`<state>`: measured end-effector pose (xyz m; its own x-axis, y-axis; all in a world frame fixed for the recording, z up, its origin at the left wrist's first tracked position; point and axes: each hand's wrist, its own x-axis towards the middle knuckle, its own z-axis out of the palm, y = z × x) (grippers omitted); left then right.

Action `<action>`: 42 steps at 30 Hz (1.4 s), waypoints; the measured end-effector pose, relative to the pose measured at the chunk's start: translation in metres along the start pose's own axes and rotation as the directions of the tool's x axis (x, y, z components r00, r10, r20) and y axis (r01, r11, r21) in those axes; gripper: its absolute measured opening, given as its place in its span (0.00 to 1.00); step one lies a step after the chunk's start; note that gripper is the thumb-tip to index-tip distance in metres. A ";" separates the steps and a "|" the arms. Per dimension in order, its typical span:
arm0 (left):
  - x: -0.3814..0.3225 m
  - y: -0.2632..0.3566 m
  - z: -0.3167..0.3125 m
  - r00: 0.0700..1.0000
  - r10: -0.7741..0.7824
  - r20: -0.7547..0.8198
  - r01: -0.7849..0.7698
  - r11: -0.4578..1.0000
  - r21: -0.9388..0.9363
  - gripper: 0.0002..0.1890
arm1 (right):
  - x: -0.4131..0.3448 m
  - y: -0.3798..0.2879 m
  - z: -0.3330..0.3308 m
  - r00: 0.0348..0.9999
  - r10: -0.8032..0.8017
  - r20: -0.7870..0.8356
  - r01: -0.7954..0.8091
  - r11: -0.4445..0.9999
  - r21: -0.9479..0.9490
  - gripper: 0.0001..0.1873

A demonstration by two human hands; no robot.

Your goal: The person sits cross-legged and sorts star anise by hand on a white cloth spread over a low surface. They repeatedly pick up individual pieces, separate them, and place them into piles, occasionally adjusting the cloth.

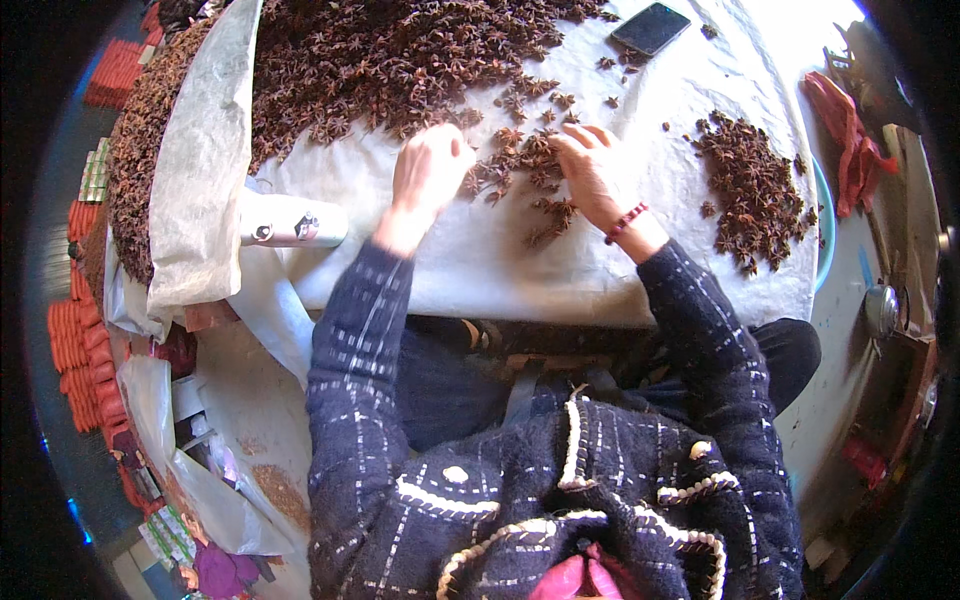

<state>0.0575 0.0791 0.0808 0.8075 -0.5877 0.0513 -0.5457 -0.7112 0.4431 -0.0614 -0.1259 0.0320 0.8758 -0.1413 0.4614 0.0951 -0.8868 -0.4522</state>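
Observation:
My left hand (pixel 433 169) is curled with its knuckles up, close to the near edge of a large heap of dried star anise (pixel 390 60). Its fingertips are hidden, so whether it holds a piece does not show. My right hand (pixel 596 172), with a dark red bead bracelet (pixel 627 223) at the wrist, bends its fingers beside some loose star anise (pixel 536 154). Any piece under those fingertips is hidden. The scattered stars lie between both hands on a white cloth (pixel 480 262). A smaller pile of star anise (pixel 754 191) sits farther right.
A smartphone (pixel 651 30) lies on the cloth at the back right. Left of my left forearm is a white cylindrical container (pixel 300 220) beside a pale sack flap (pixel 199 172). A light blue basin rim (pixel 826 225) shows past the right edge. Red packs (pixel 75 367) are stacked far left.

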 end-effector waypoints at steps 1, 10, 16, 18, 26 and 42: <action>-0.022 0.008 -0.012 0.987 -0.123 0.101 0.142 0.966 -0.217 0.03 | -0.003 0.000 -0.006 0.998 0.046 0.047 -0.049 0.998 0.048 0.10; -0.044 -0.042 -0.009 0.999 0.038 0.031 -0.045 0.960 0.278 0.09 | -0.019 -0.045 -0.008 0.988 -0.111 0.112 0.086 0.974 0.209 0.12; 0.007 -0.076 0.019 0.963 0.269 0.005 -0.239 0.849 0.471 0.08 | -0.019 -0.048 -0.017 0.977 -0.152 0.148 0.117 0.968 0.223 0.13; -0.005 -0.061 0.013 0.972 0.225 -0.075 -0.187 0.922 0.338 0.08 | -0.019 -0.052 -0.017 0.972 -0.087 0.217 0.035 0.972 0.233 0.15; -0.099 0.036 0.040 0.971 -0.179 -0.156 0.094 0.893 -0.441 0.06 | -0.032 -0.082 0.012 0.921 0.149 0.359 -0.337 0.765 0.548 0.15; -0.025 -0.003 0.056 0.987 0.161 0.023 -0.160 0.935 0.315 0.09 | -0.026 -0.040 0.005 0.964 0.176 0.201 -0.207 0.968 0.144 0.08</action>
<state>0.0264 0.0745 0.0277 0.7034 -0.7036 0.1013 -0.7106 -0.6926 0.1241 -0.0859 -0.0848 0.0346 0.9557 -0.2043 0.2118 -0.0211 -0.7655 -0.6431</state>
